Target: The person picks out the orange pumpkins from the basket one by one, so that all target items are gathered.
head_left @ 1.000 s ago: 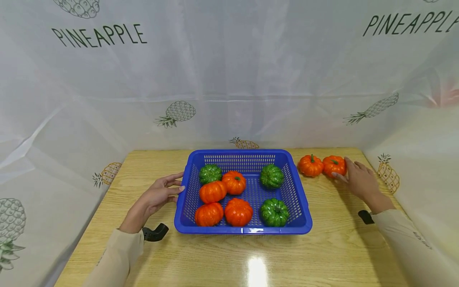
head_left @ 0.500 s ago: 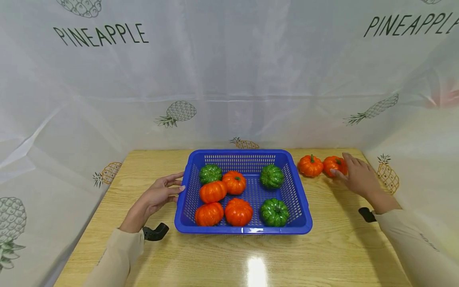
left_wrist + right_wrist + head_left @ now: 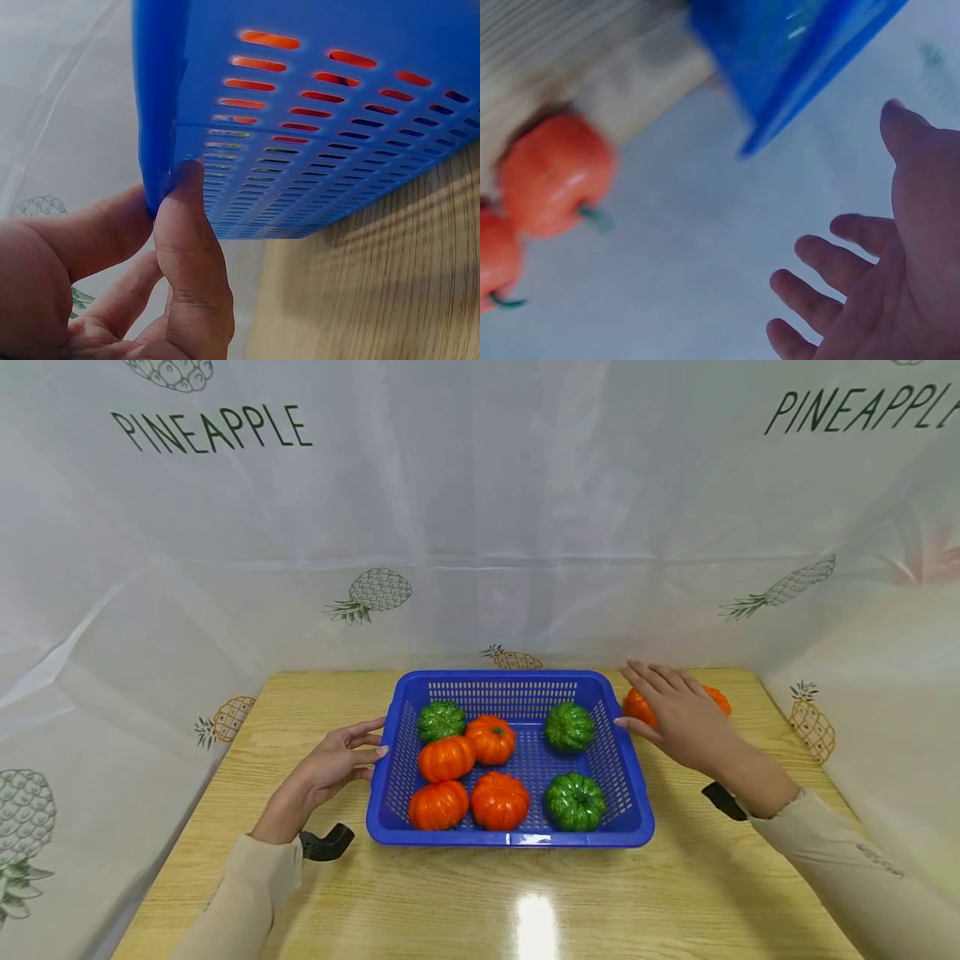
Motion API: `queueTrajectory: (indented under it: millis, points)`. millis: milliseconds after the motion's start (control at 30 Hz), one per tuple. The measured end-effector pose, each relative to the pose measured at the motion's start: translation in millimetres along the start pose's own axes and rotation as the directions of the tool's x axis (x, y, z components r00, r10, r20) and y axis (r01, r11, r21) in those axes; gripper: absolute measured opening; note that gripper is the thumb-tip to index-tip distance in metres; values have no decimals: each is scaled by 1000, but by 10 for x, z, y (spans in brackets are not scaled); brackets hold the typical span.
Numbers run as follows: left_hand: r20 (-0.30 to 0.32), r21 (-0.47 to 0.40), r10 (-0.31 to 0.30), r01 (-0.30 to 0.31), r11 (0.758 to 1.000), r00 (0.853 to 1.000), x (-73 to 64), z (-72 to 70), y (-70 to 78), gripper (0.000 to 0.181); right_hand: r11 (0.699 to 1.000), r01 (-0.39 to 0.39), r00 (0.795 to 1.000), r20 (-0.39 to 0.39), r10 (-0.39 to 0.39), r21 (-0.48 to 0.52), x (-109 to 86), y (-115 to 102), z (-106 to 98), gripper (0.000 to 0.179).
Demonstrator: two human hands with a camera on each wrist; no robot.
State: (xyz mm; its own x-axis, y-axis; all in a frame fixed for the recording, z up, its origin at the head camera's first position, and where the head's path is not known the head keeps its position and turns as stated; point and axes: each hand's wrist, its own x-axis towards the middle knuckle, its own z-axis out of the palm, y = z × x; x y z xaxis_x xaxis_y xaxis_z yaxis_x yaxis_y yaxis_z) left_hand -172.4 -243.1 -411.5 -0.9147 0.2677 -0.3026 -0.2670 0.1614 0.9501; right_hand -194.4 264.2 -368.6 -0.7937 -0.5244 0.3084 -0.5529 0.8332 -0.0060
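A blue plastic basket [image 3: 480, 839] with slotted walls stands mid-table and holds several small orange and green pumpkins. My left hand [image 3: 333, 764] pinches its left rim; in the left wrist view a thumb [image 3: 97, 232] and a finger [image 3: 191, 262] lie on either side of the rim. With fingers extended and nothing in it, my right hand [image 3: 678, 718] hovers by the basket's right side. It partly hides two orange pumpkins outside the basket, one nearer [image 3: 640, 708] the basket and one farther right [image 3: 720, 700]. The right wrist view shows both pumpkins [image 3: 555, 176] apart from the hand.
Inside the basket, orange pumpkins [image 3: 500, 802] lie left and centre, green ones [image 3: 574, 802] at the right and one green [image 3: 441, 722] at back left. A wooden table [image 3: 420, 902] bears everything. Behind it hangs a pale sheet [image 3: 480, 527] with pineapple prints.
My right hand has come away from the farther-right orange pumpkin and moved left toward the basket's right rim. The two outside pumpkins stay put. My left hand keeps its hold on the basket.
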Motion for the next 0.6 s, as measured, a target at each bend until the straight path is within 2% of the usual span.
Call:
queueTrajectory:
  millis: [100, 200, 400, 600]
  points:
    - [-8, -2, 1, -1, 1000, 1000, -2, 6, 6, 66, 996, 84, 996, 12, -84, -8, 101, -209, -16, 81]
    - [-8, 2, 6, -6, 1000, 1000, -4, 5, 7, 67, 990, 141, 989, 56, -140, -16, 198, -384, -2, 81]
    - [-16, 0, -3, 3, 1000, 1000, -8, 11, 12, 66, 980, 201, 969, 145, -198, -7, 388, -641, 84, 78]
    - [-12, -2, -2, 2, 1000, 1000, -7, 22, 19, 67, 969, 246, 947, 213, -242, 9, 539, -797, 181, 82]
